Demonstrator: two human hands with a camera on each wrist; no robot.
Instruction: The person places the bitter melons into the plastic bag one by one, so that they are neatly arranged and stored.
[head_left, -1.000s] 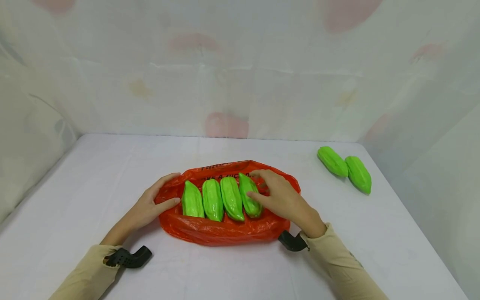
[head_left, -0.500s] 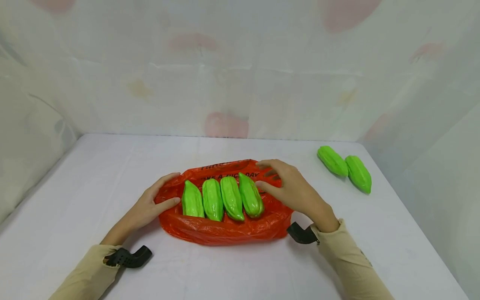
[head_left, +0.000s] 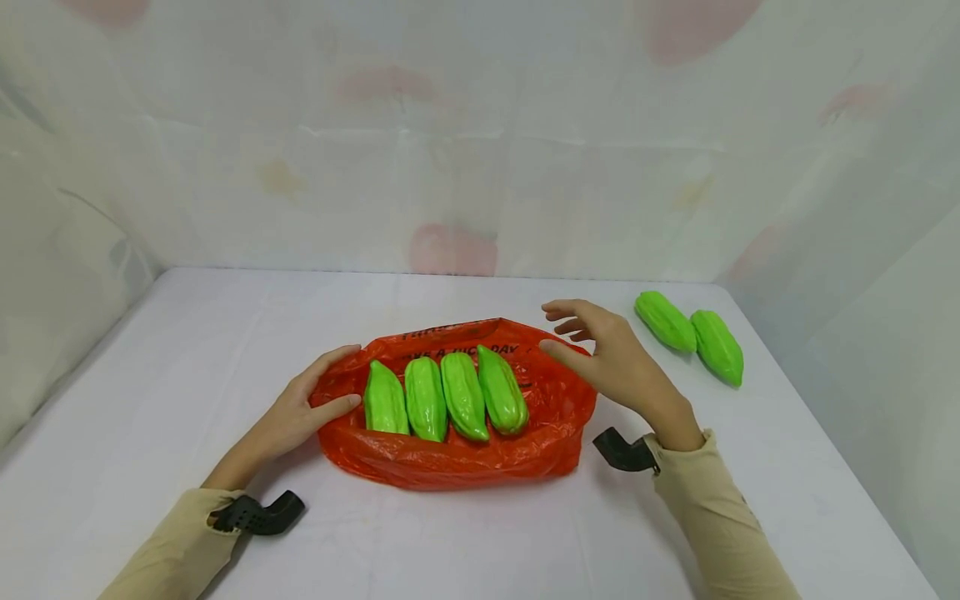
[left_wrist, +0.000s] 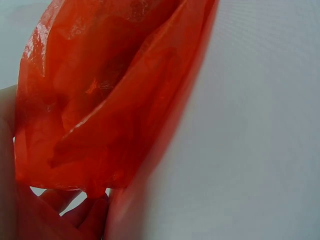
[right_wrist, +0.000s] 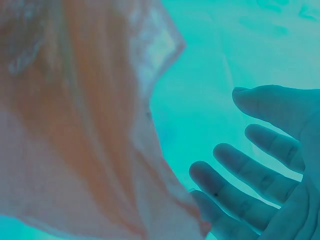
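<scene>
A red plastic bag (head_left: 450, 467) with black lettering lies open-mouthed on the table. Several bright green, ridged fruits (head_left: 425, 400) rest side by side in it, each tapering at one end. My left hand (head_left: 303, 408) holds the bag's left end, the thumb at the near side and the fingers behind it; red film (left_wrist: 100, 135) fills much of the left wrist view. Over the bag's right rim hovers my right hand (head_left: 607, 354), fingers loosely bent and spread, with nothing in them. In the oddly tinted right wrist view, the right hand (right_wrist: 265, 175) appears beside the bag.
Two more green ridged fruits (head_left: 665, 322) lie at the back right of the white table (head_left: 420, 550), near its edge. Pale printed cloth (head_left: 450, 192) stands behind the table and along its sides. A black wrist mount (head_left: 258, 512) sticks out at each sleeve.
My right hand has drawn away from the rightmost fruit in the bag, moving right and toward the back. The left hand stays at the bag's left end.
</scene>
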